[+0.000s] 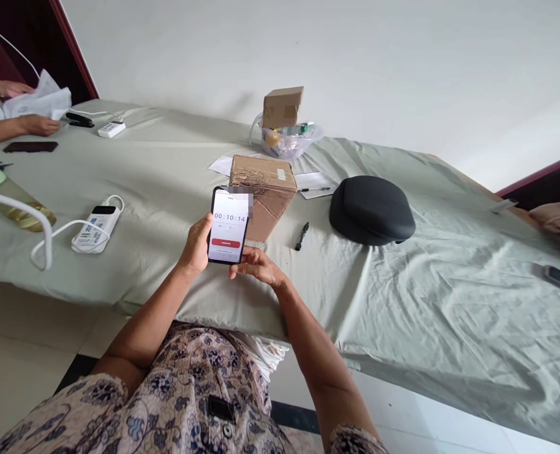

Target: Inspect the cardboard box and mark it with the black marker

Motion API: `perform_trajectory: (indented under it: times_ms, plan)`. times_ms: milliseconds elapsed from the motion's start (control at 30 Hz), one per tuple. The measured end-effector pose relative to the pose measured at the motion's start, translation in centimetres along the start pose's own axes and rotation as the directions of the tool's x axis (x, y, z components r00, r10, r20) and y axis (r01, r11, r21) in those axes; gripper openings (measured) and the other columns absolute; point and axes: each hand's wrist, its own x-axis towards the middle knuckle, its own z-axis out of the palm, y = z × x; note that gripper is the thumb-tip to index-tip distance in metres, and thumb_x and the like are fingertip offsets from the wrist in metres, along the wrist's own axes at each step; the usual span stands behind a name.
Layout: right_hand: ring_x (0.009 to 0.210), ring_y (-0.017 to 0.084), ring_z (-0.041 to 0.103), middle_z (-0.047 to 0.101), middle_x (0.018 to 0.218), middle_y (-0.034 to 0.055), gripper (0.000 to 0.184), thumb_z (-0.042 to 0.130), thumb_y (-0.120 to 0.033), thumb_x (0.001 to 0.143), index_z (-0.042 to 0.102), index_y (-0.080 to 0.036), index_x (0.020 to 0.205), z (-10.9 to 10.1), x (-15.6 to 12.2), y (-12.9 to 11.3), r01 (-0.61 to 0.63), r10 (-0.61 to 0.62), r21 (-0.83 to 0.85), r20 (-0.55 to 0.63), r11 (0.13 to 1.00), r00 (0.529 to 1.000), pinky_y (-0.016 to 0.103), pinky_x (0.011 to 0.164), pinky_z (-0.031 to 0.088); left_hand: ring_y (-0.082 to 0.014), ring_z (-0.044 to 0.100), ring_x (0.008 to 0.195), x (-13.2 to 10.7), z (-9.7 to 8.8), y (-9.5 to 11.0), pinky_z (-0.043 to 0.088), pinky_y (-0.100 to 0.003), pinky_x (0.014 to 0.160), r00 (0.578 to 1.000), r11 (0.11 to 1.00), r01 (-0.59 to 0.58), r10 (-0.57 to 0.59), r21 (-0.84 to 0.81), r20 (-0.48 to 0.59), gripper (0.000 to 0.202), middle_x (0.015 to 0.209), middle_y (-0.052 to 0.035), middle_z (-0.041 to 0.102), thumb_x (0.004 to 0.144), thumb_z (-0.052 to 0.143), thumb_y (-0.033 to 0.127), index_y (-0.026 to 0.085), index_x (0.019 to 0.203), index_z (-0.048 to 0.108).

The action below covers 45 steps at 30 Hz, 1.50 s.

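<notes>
Upright before me is a smartphone (227, 230), its lit screen showing a timer at 00:10:14 above a red button. My left hand (197, 243) is closed around its left edge. My right hand (260, 266) grips the lower right corner, fingers curled at the bottom edge. Directly behind the phone stands a creased cardboard box (269, 205), partly hidden by it. A black marker (302, 236) lies on the cloth to the right of the box.
A black hard case (372, 210) sits on the green tablecloth (450, 284). Behind are a plastic basket (287, 146) and a smaller carton (282, 107). To the left are a white power bank (95, 230) and a bottle (17, 202). Another person's hands hold papers (41, 101).
</notes>
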Motion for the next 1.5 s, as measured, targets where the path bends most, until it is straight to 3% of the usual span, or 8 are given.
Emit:
perform_trajectory:
  times_ms: [433,700,1033,1500]
  plan:
    - [0.076,0.018,0.071,0.076,0.079,0.0024,0.046,0.084,-0.046,0.08,0.07,-0.017,0.114,0.0,0.0,-0.1,0.02,-0.02,0.027,0.0,0.999,1.0,0.034,0.083,0.057,-0.024,0.074,0.08,-0.2,0.2,0.1,0.054,-0.029,0.061,0.999,0.999,0.037,-0.036,0.009,-0.022,0.059,0.089,-0.008,0.078,0.086,0.065,0.072,0.016,0.099,0.074]
    - [0.072,0.017,0.071,0.076,0.076,0.0007,0.037,0.082,-0.041,0.082,0.07,-0.017,0.107,-0.1,0.0,0.2,0.038,-0.037,0.053,-0.009,0.998,0.999,0.032,0.082,0.055,-0.0251,0.075,0.082,-0.3,0.5,0.4,0.054,-0.029,0.059,0.999,0.999,0.041,-0.041,-0.006,-0.007,0.057,0.088,-0.0087,0.078,0.084,0.068,0.073,0.016,0.09,0.072]
    - [0.071,0.017,0.071,0.076,0.076,0.0011,0.034,0.081,-0.042,0.083,0.068,-0.016,0.102,0.1,-0.1,-0.2,0.024,-0.024,0.031,-0.003,0.999,1.0,0.032,0.079,0.056,-0.0281,0.076,0.084,-0.3,1.1,0.9,0.061,-0.033,0.067,0.996,0.995,0.077,-0.079,-0.063,-0.036,0.062,0.083,-0.0092,0.077,0.072,0.076,0.076,0.015,0.08,0.07]
    - [0.056,0.014,0.066,0.073,0.065,0.0009,0.048,0.081,-0.047,0.081,0.067,-0.013,0.112,0.2,-0.3,-0.5,-0.034,0.034,-0.023,-0.017,0.999,0.999,0.023,0.057,0.049,-0.0291,0.076,0.085,-0.4,1.3,1.1,0.062,-0.035,0.066,0.995,0.992,0.092,-0.096,-0.082,-0.038,0.06,0.082,-0.0091,0.077,0.071,0.078,0.075,0.016,0.079,0.069]
